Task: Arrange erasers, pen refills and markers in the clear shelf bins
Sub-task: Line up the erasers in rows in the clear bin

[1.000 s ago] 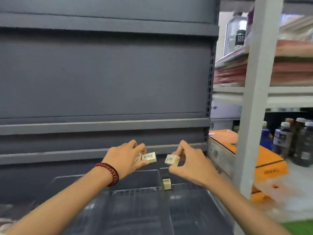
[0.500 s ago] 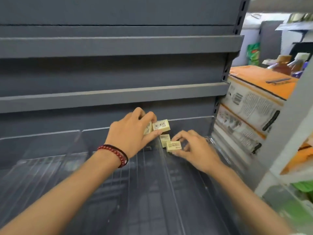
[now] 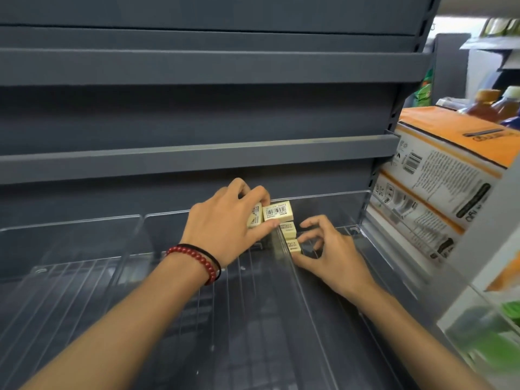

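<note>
My left hand grips two cream erasers, one with a barcode label facing up and a second tucked against my fingers. Two more cream erasers lie in a row on the floor of the right clear bin, against its left divider: a far one and a near one. My right hand pinches the near eraser between thumb and fingertips as it rests on the bin floor. The left hand hovers just above and behind this row.
Clear dividers split the shelf into bins; the middle bin and left bin hold nothing. Grey shelf ledges overhang the back. An orange and white carton stands close on the right, with bottles behind it.
The view tilted down and closer to the bins. My right hand lowered its eraser onto the bin floor next to the one lying there. My left hand kept its two erasers.
</note>
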Demonstrator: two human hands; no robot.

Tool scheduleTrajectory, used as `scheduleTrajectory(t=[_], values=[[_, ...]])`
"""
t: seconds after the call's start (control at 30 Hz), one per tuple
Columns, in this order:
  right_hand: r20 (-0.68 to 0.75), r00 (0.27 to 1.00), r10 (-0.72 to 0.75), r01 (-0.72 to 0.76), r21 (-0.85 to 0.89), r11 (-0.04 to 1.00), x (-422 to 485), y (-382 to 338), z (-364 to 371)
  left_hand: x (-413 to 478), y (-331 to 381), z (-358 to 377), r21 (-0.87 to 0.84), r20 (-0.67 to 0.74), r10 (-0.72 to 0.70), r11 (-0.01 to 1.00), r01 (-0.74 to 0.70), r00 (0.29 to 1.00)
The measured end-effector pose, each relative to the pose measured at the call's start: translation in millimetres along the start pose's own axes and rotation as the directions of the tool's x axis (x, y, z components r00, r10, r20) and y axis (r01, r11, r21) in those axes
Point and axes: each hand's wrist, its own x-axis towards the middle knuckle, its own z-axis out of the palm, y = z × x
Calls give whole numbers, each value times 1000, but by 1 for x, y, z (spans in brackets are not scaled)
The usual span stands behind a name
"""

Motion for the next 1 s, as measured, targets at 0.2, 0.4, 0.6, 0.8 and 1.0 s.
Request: scheduleTrajectory(t=[0.2, 0.4, 0.6, 0.8, 1.0], values=[[-102, 995, 5, -10, -50, 999, -1, -2, 5, 1, 0, 1, -22, 4, 2, 1000, -2, 1000], [-56, 997, -56, 51, -88, 995, 3, 4, -4, 1, 1, 1, -29, 8, -11, 1000, 11, 1000], [-150, 983, -110, 85, -163, 983, 0, 2, 1, 1, 0, 1, -30, 9, -9, 1000, 9, 1000], [-164, 983, -76, 64, -75, 995, -4, 5, 6, 1, 1, 0, -30, 12, 0, 1000, 1, 1000], [-114, 992, -53, 40, -112, 993, -5, 3, 3, 0, 1, 0, -39, 3, 5, 999, -5, 1000]])
